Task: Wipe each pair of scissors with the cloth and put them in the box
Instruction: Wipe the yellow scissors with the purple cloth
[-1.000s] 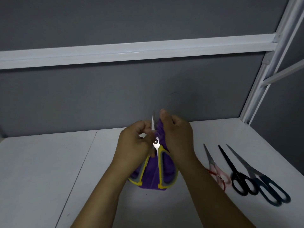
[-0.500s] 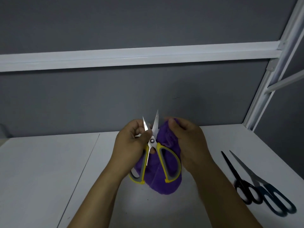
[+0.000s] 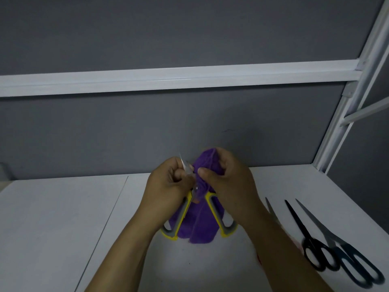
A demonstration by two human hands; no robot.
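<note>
Left hand (image 3: pixel 168 183): fingers curled round one bare blade of yellow-and-grey-handled steel scissors (image 3: pixel 181 218), held spread open above white desk (image 3: pixel 63 218). Right hand (image 3: pixel 228 182): fingers pinch fuzzy purple cloth (image 3: pixel 200 226), bunched at pivot. Black-handled scissors (image 3: pixel 309 241) and dark-blue-handled scissors (image 3: pixel 342 247) lie on desk, right.

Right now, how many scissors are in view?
4: yellow-handled scissors in the left hand; on the table's right, black scissors, dark blue scissors, and a pair half-hidden behind the right forearm.
</note>
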